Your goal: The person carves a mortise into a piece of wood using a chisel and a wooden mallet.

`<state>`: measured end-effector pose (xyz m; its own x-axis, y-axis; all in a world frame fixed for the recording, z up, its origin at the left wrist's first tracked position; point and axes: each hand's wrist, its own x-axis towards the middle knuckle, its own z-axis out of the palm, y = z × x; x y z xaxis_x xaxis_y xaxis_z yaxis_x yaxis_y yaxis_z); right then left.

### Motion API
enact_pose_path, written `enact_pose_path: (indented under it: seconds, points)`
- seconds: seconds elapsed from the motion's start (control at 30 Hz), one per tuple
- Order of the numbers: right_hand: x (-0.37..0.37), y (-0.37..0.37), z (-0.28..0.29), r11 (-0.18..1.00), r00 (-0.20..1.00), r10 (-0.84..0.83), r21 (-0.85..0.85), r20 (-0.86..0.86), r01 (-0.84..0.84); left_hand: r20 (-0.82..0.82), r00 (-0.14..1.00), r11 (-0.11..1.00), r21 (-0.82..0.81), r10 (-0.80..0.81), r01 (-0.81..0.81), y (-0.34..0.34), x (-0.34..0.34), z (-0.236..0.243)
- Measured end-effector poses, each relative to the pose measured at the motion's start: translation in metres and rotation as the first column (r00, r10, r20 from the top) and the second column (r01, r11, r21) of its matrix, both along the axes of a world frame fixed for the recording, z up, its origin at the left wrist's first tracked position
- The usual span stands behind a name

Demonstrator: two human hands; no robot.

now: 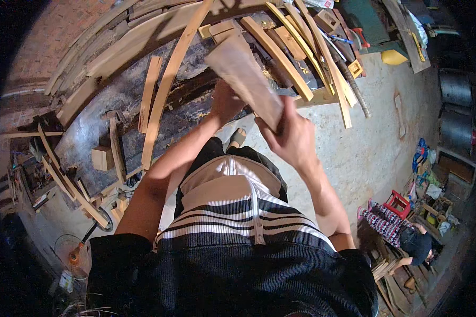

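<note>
A short, wide wooden board [243, 74], blurred by motion, is raised at a slant in front of me over the workbench. My right hand [292, 131] grips its near end, with the thumb along the edge. At the board's left edge my left hand [228, 103] is closed against it, its fingers blurred and partly hidden by the wood. Beneath lies the dark, worn bench top [90, 142], scattered with shavings. A hammer [115, 142] and a small wood block [102, 158] rest on the left of the bench.
Long wood strips [177, 68] lie across the bench, and more battens [280, 58] are heaped at its far right. A red-handled tool [360, 38] is beyond them. Concrete floor [375, 127] spreads to the right. Another person [407, 240] is low at the right near a red stool [397, 204].
</note>
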<state>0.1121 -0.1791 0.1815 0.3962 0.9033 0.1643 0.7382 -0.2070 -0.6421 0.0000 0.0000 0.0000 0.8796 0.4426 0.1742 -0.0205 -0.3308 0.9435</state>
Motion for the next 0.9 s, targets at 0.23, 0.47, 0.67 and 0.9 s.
enact_pose_path:
  seconds: [0.23,0.47,0.67,0.9]
  points:
    - [-0.005,-0.004,-0.007,0.999,1.000,0.001,-0.045,-0.006,-0.001,0.281,0.886,0.899,-0.347,0.370,-0.266,-0.027,0.024,0.000]
    - [0.014,-0.005,-0.031,0.950,0.789,-0.295,-0.254,-0.539,0.181,-0.138,0.854,0.728,-0.467,0.501,-0.502,0.015,0.010,0.002]
    - [0.034,-0.023,-0.042,0.893,0.714,-0.445,-0.324,-0.540,0.311,-0.204,0.715,0.469,-0.631,0.669,-0.618,0.020,0.006,0.008]
    - [0.030,-0.016,-0.032,0.893,0.752,-0.438,-0.334,-0.492,0.302,-0.173,0.820,0.834,0.014,0.546,-0.552,0.016,0.021,0.049]
